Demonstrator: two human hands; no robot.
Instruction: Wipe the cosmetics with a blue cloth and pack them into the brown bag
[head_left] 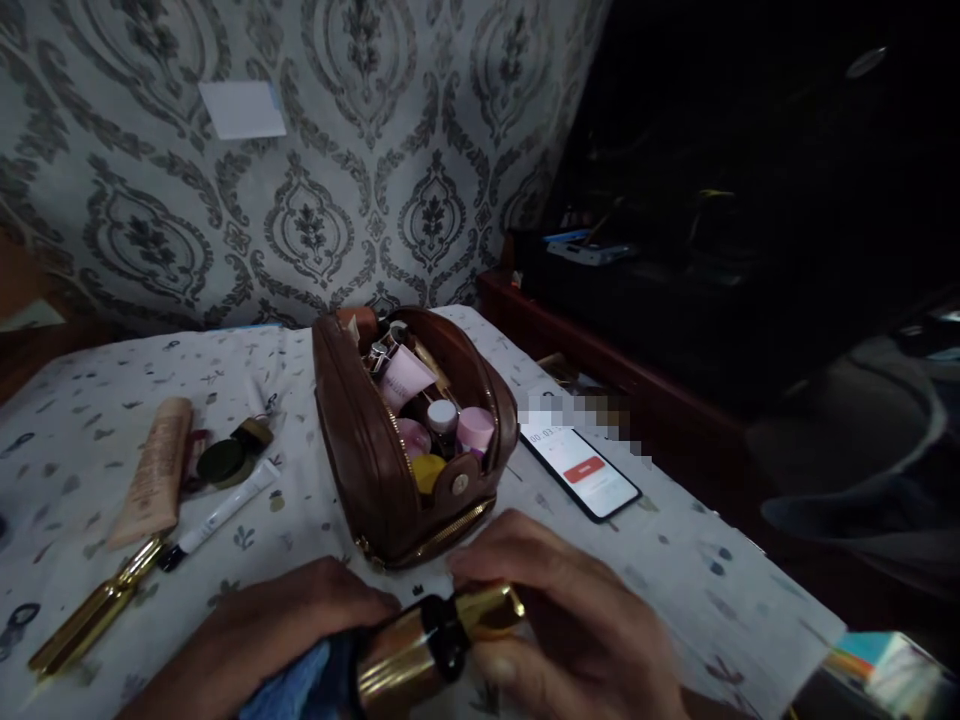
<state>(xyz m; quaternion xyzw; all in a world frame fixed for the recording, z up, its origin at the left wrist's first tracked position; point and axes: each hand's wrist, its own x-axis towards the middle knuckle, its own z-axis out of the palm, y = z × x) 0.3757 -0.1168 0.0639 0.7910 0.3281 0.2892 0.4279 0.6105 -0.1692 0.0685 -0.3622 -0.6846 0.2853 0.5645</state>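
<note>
At the bottom middle, a shiny gold bottle [401, 655] with a black neck lies tilted between my hands. My left hand [300, 610] is closed around its lower side, with crumpled blue cloth [296, 680] beside it. The fingers of my right hand [577, 610] close on the gold top [491, 608] at the bottle's neck; I cannot tell if that top is seated or loose. Just beyond my hands stands an unzipped brown makeup bag [337, 440], packed with a pink tube [405, 375], a pink-capped container [475, 430] and several other cosmetics.
On the patterned tablecloth [277, 540] at left lie a beige tube [161, 465], a dark round jar [223, 460], a thin white tube [225, 510] and a gold slender bottle [97, 610]. A lit phone [600, 485] lies right of the bag. Patterned wallpaper rises behind.
</note>
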